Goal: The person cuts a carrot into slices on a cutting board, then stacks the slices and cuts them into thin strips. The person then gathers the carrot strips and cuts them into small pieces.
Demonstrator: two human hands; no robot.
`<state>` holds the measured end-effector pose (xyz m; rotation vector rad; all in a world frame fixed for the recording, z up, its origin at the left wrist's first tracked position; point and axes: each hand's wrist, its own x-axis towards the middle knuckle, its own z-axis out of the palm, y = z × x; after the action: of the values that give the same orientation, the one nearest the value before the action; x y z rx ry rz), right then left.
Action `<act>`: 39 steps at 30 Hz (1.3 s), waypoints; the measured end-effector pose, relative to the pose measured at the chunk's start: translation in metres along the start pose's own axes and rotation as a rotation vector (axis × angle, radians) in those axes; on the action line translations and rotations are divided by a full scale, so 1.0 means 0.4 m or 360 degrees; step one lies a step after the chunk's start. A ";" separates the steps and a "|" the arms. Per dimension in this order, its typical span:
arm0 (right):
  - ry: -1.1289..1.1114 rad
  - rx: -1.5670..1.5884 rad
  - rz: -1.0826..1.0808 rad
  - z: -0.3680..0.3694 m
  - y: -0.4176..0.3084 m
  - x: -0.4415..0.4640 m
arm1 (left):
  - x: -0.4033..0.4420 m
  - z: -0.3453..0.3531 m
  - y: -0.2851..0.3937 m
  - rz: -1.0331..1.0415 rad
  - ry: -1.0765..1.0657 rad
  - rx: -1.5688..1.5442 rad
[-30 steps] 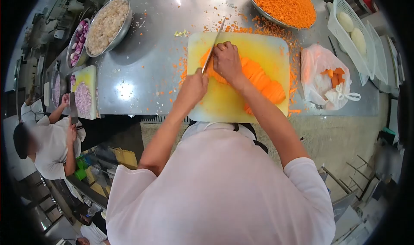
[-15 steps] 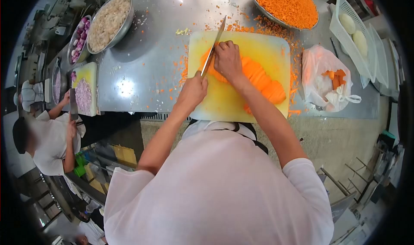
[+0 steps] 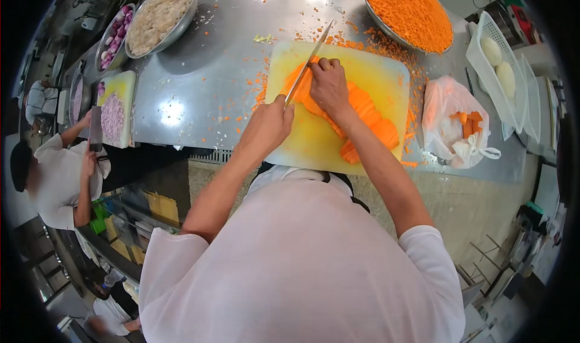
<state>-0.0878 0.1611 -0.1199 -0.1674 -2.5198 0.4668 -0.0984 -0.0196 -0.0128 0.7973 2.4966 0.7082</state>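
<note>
My left hand (image 3: 269, 127) is closed around the handle of a long knife (image 3: 309, 59), its blade slanting up and right across the cutting board (image 3: 290, 144). Curled fingers of my right hand (image 3: 329, 83) press on carrot slices (image 3: 361, 104), close beside the blade. The slices lie fanned in an overlapping row running down the board to the right. Thin carrot strips (image 3: 296, 77) lie left of the blade. My right hand hides part of the carrot under it.
A bowl of chopped carrot (image 3: 411, 14) stands at the back right, bits scattered around it. A plastic bag (image 3: 450, 116) with orange scraps and a white basket (image 3: 483, 50) are to the right. At left, a bowl of pale pieces (image 3: 162, 17) and a co-worker (image 3: 63, 171) chopping onion.
The knife blade leans further right, and my right hand has shifted slightly right and down along the carrot. The whole view has moved a little.
</note>
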 end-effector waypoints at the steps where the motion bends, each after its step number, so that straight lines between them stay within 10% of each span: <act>1: -0.0006 -0.0018 -0.0001 0.001 0.000 0.001 | 0.017 0.036 -0.014 -0.0033 0.0038 0.0022; 39: 0.0151 0.0056 0.0096 -0.028 -0.004 -0.029 | 0.076 0.094 -0.057 0.0158 0.0123 0.0061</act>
<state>-0.0720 0.1603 -0.1163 -0.2473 -2.4180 0.5146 -0.1104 -0.0041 -0.0625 0.9301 2.5609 0.7400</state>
